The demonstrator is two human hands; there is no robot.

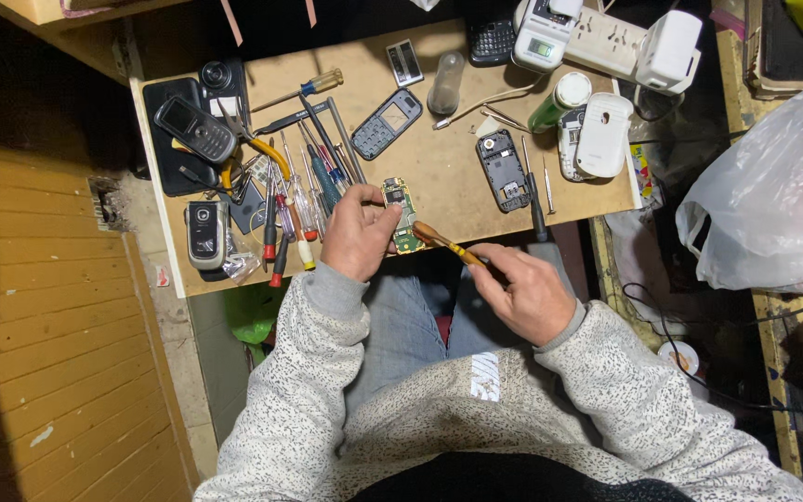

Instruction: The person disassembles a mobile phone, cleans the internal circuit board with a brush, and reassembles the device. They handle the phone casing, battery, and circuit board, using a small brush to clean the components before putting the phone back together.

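Observation:
My left hand (357,232) grips a green phone circuit board (402,212) upright at the near edge of the wooden table (439,181). My right hand (524,290) holds a small brush with an orange and yellow handle (448,244); its brush end rests against the board's lower right side. Both hands are over my lap, just in front of the table edge. An opened dark phone body (502,169) lies on the table to the right of the board.
Several screwdrivers and tweezers (299,200) lie left of my hands. Old phones (195,128) (387,123) (207,234), a white phone shell (603,135), a green bottle (558,100), a power strip (612,37) and a plastic bag (773,200) at the right surround the work spot.

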